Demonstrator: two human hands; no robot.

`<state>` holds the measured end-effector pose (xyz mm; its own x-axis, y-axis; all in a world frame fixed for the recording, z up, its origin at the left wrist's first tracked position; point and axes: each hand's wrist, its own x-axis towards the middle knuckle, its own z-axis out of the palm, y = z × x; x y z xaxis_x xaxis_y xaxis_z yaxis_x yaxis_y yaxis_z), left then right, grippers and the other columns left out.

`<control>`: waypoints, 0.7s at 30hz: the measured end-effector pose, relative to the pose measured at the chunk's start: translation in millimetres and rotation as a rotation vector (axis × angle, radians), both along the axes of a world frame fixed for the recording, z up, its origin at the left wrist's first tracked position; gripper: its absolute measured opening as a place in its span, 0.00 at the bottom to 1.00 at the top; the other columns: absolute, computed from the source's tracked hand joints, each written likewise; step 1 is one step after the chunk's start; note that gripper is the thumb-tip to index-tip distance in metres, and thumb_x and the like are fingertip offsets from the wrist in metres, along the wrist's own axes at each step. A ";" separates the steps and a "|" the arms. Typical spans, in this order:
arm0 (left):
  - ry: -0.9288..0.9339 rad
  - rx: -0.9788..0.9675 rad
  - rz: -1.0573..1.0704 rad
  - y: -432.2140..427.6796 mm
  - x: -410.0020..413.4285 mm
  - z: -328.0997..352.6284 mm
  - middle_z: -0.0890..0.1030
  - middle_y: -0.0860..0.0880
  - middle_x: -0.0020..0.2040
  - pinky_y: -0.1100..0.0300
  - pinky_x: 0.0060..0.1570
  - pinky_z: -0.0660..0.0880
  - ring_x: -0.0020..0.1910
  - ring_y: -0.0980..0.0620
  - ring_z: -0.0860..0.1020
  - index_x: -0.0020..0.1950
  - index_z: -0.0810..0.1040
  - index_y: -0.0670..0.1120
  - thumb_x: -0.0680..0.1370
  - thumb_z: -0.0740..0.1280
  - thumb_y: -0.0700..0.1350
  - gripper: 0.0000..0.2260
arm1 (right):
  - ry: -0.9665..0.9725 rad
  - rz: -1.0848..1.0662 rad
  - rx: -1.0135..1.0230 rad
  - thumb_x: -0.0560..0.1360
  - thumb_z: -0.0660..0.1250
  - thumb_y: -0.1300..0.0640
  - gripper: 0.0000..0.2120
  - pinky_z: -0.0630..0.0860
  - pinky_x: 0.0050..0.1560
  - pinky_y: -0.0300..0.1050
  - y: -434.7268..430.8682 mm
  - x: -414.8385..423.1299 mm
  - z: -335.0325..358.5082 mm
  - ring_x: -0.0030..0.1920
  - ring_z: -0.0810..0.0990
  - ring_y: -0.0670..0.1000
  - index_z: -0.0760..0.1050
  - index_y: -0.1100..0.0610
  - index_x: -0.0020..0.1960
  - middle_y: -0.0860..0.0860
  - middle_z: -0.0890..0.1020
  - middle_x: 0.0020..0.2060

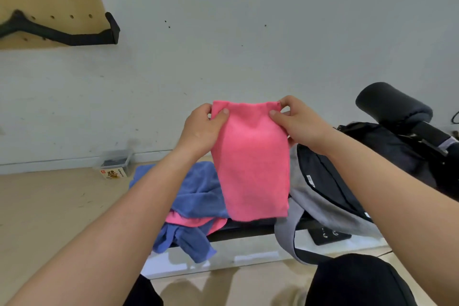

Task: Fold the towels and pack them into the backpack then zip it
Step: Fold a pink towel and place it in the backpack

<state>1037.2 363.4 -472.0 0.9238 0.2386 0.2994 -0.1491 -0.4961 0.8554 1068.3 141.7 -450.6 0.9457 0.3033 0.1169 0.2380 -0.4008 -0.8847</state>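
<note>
Forearms led to the left hand (203,129) and right hand (295,119), each pinching a top corner of the folded pink towel (250,164), held up beside the backpack (320,206); a loosened pinch could let it unfold.

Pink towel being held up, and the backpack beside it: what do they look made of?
The pink towel looks like microfibre or fine terry: matte, slightly fuzzy, hanging limp with soft edges. The backpack seems to be woven grey fabric outside, heathered and matte, with a smoother dark lining; the exact fibre cannot be told.
</note>
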 end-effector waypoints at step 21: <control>0.188 0.061 0.050 34.0 97.8 -86.5 0.85 0.48 0.42 0.47 0.49 0.82 0.42 0.46 0.85 0.42 0.78 0.51 0.70 0.67 0.47 0.03 | 0.063 -0.064 -0.037 0.72 0.59 0.72 0.13 0.79 0.33 0.45 41.8 117.1 -105.8 0.36 0.81 0.55 0.76 0.59 0.49 0.59 0.80 0.38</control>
